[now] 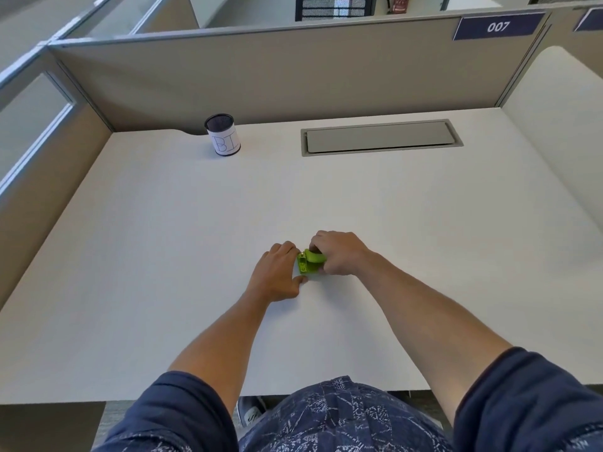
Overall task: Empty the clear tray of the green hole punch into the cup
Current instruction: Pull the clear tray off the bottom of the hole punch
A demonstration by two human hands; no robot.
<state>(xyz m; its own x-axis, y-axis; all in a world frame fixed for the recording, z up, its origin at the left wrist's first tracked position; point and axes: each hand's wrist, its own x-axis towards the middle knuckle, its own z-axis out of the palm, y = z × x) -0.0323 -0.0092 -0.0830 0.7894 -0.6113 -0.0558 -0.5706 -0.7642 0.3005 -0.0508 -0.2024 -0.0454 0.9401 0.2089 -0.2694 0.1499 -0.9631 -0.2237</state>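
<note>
A small green hole punch (310,261) lies on the white desk (163,256), near the middle and towards the front. My right hand (342,254) is closed around its right side and top. My left hand (277,275) touches its left end with fingertips and thumb. The punch's clear tray is hidden by my hands. The cup (223,134), dark inside with a white paper label bearing hand-drawn letters, stands upright at the back left of the desk, far from both hands.
A grey cable flap (380,137) is set into the desk at the back right. Grey partition walls (277,76) close off the back and left. The desk's front edge runs just before my body.
</note>
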